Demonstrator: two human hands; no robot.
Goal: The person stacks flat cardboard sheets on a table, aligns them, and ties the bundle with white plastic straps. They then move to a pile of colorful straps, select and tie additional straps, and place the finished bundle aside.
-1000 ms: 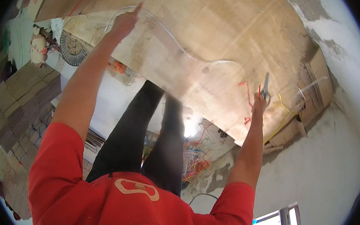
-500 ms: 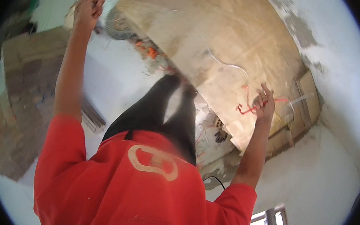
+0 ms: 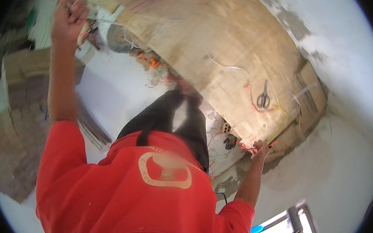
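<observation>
My right hand is closed around thin red strips at the near right corner of the board. Their ends stick out on both sides of the fingers. My left hand is raised at the far left, index finger stretched out and the other fingers loosely curled. I make out nothing held in it. Scissors with dark handles lie on the wooden board, a little beyond my right hand. Another red strip lies beside them.
A dark glove and a brick with holes lie on the floor by the board's near edge. Orange pieces and a round grey mesh-like object are farther off. Stacked blocks stand at left; a white wall rises at right.
My right hand has drawn back toward me with the red strips, uncovering the scissors on the board. My left hand has moved farther left and slightly up.
</observation>
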